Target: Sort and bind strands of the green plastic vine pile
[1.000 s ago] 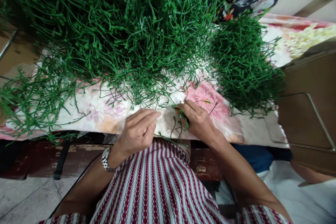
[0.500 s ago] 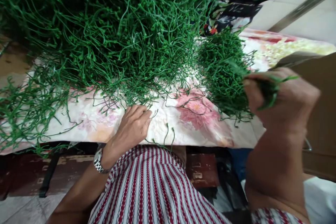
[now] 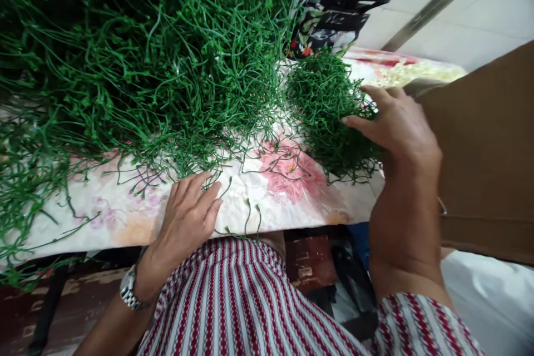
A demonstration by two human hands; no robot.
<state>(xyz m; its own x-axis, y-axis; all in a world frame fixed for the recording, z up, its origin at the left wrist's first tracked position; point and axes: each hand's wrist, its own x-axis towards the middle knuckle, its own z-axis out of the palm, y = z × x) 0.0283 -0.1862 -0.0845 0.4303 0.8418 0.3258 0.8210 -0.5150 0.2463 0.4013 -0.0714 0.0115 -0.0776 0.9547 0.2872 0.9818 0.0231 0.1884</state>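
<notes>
My left hand rests palm down on the flowered tablecloth, its fingers stretched out and slightly apart. A few thin green stems lie near its fingertips. At the right, my right hand is open over the edge of a small heap of green plastic-looking stems, thumb and fingers spread. Nothing shows in its grasp, though its palm side is partly hidden. A much larger pile of the same stems, with small knobbed tips, covers the back and left of the table.
A brown cardboard box stands close to my right forearm. Behind the small heap is a black floral bag, with pale yellow pieces to its right. More loose stems hang over the table's front left edge.
My right hand has let go of the green stems it was holding and opened over the small heap. My left hand has flattened its fingers. The view has shifted to the right.
</notes>
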